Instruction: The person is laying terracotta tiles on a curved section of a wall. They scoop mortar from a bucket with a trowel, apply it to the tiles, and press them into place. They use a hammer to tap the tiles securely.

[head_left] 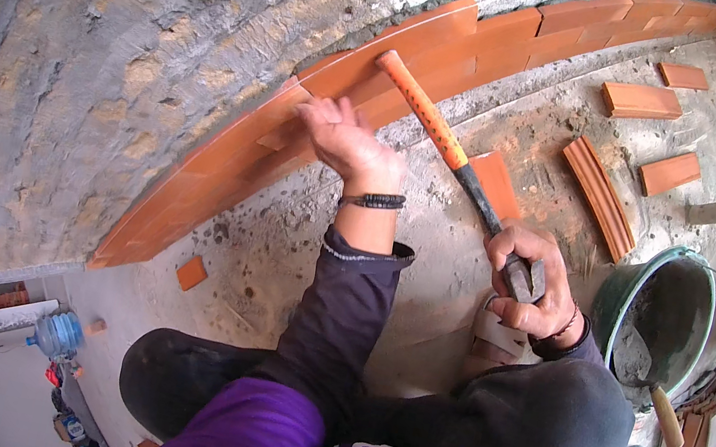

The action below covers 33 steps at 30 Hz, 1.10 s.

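My right hand (541, 280) grips a hammer (437, 130) close to its metal head, so the orange and black handle points away up to the left. The end of that handle lies in front of a low course of orange clay tiles (242, 146) along the rough wall. My left hand (349, 141), fingers spread and nothing in them, is at the top edge of the tiles; whether it touches them I cannot tell. A thin white string (238, 118) runs along the top of the tiles.
Grey mortar covers the wall (139, 51). Loose tiles (600, 197) lie on the dusty floor to the right. A green bucket (615, 312) holds mortar and a trowel with a wooden handle (666, 420). A blue water jug (58, 333) stands at lower left.
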### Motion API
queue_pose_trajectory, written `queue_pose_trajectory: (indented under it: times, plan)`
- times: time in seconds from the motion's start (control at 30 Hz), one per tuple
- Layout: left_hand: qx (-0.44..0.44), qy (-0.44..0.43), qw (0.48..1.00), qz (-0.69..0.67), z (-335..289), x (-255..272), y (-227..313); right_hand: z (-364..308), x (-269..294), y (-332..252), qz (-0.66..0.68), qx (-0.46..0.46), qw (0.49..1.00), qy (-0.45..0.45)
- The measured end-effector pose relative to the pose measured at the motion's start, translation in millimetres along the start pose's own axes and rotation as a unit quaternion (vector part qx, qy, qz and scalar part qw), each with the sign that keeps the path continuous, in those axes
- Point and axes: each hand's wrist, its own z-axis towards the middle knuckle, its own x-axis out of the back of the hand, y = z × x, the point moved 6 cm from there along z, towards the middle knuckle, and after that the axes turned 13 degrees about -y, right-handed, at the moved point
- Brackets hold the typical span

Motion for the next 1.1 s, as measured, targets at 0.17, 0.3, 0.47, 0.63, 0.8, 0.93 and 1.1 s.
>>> queue_pose_trajectory:
  times: [0.17,0.3,0.47,0.63,0.8,0.93,1.1]
  plan:
    - [-0.272,-0.039,0.930,0.244,1.4,11.3,35.0,-9.2,1.8,3.1,-0.002,0.052,0.998,0.024]
    - [-0.316,0.002,0.771,0.553,18.0,30.1,43.7,-11.9,-1.7,8.5,0.028,0.047,0.998,0.025]
    - [-0.409,-0.018,0.695,0.592,14.0,19.2,42.0,-13.3,-5.0,6.3,0.056,0.028,0.998,0.027]
    - [-0.341,-0.023,0.778,0.527,11.5,14.2,39.1,-15.2,-2.9,6.3,0.050,0.030,0.998,0.027]
    - [-0.387,-0.051,0.734,0.556,19.3,17.0,38.0,-15.2,-1.9,5.8,0.045,0.054,0.997,0.015]
    - [-0.352,-0.056,0.766,0.535,18.0,14.6,31.3,-8.8,2.0,4.9,0.010,0.075,0.997,0.021]
    - [-0.378,-0.075,0.761,0.522,11.9,16.2,22.5,-3.3,-2.1,4.7,0.031,0.069,0.997,0.008]
